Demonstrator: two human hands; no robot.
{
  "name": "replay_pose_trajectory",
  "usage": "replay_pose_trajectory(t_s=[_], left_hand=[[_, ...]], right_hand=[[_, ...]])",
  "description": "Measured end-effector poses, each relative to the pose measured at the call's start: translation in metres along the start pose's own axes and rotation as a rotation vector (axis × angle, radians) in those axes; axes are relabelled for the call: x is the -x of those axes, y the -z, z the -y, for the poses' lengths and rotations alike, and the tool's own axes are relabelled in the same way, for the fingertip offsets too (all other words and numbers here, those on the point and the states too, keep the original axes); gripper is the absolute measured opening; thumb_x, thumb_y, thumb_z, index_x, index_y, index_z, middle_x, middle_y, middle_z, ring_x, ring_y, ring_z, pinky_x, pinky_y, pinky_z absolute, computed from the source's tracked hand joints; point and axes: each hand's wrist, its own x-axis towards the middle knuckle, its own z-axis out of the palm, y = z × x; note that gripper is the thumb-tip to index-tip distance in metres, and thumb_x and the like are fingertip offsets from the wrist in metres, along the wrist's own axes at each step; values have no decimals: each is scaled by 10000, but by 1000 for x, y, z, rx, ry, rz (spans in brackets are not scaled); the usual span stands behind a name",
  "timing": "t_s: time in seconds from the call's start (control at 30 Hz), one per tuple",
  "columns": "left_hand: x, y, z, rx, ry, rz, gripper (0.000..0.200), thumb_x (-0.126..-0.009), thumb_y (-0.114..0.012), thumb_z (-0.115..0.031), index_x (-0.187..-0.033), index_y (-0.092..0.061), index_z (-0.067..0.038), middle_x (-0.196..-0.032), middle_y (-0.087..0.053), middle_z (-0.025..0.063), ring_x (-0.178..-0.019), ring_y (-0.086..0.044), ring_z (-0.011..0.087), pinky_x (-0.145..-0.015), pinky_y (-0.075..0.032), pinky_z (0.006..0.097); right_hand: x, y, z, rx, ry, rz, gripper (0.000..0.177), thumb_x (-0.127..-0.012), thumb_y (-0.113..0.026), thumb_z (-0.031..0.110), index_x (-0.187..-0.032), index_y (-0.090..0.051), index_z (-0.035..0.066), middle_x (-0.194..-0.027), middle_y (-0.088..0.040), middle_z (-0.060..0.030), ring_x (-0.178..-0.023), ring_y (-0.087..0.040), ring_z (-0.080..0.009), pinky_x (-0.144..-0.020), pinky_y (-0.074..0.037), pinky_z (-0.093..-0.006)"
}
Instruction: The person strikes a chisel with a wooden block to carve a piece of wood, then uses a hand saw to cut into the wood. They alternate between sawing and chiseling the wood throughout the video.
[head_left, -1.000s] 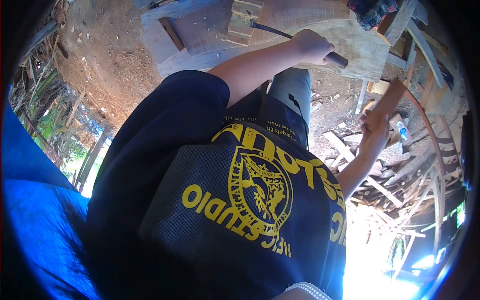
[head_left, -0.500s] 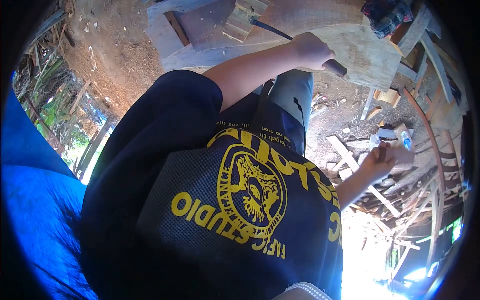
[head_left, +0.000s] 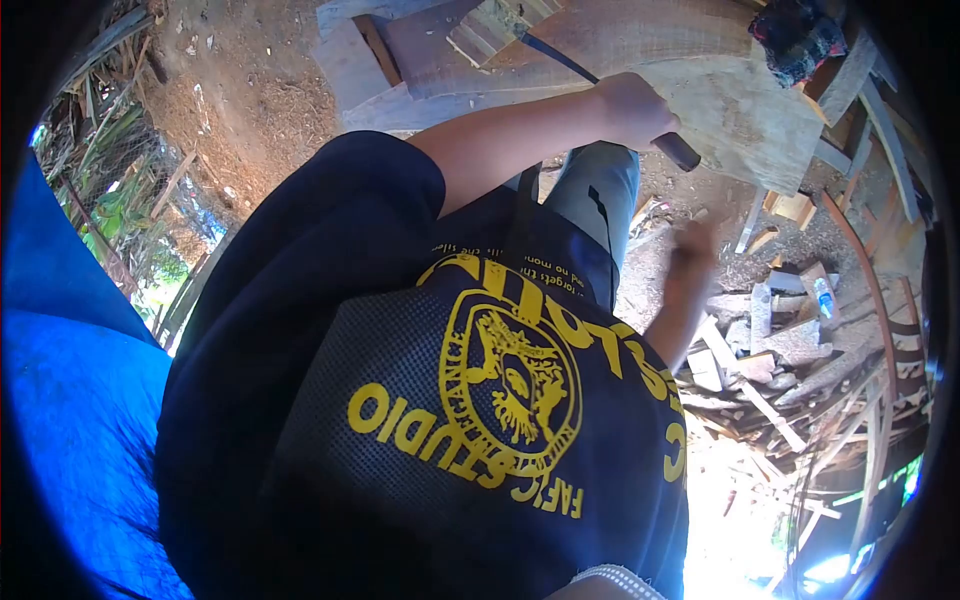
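Wood everywhere, all stacked along the top of the frame. The left hand (head_left: 628, 108) is up at upper centre-right, fist clenched tight round a chisel (head_left: 562, 60). Its dark butt end pokes out of the fist toward the lower right. The thin shaft runs out the other side, up and to the left, and its tip sits on the boards (head_left: 420, 40) at the top edge. So most of the chisel is up-left of the hand, with just that stub below-right of it. Right behind the fist is a big pale plank (head_left: 745, 115), and the butt end overlaps it.

The right hand (head_left: 690, 248) is lower, right of centre, well apart from the chisel and below it. It's a smear of motion blur, so I honestly can't tell if it's gripping anything or loose.

A navy shirt (head_left: 400, 400) with a yellow print fills the middle and bottom. A jeans leg (head_left: 600, 190) shows just under the left forearm. There's a heap of scraps (head_left: 770, 350) at the right, a dark patterned cloth (head_left: 795, 30) at the top right, bare dirt (head_left: 240, 90) at the upper left and a blue tarp (head_left: 70, 400) down the left edge.
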Motion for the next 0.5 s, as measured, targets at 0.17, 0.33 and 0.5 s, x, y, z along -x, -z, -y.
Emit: replay_pose_trajectory(t_s=[0.17,0.33,0.5], left_hand=[[21,13,15,-96,-68,72,239,-753,-661,-297,-953,-647,-167,-702,-661,72,-668,-667,270,-591,-520,419],[59,31,-22,7,25,-14,270,-741,-680,-294,-974,-643,-162,-754,-669,73,-699,-674,257,-583,-526,430],[111,30,42,61,604,-507,343,-748,-684,-358,-974,-660,-101,-845,-676,111,-803,-675,270,-684,-538,428]], right_hand=[[42,-16,27,-375,-434,-37,343,-960,-468,297,-1045,-489,-35,-796,-590,-143,-471,-435,-150,-372,-306,-222],[23,93,2,-732,-210,-238,369,-971,-430,300,-1174,-416,-7,-910,-551,-174,-627,-504,-190,-406,-369,-211],[33,105,-9,-757,-264,-256,348,-974,-417,313,-1185,-403,36,-905,-532,-156,-634,-493,-190,-422,-367,-211]])
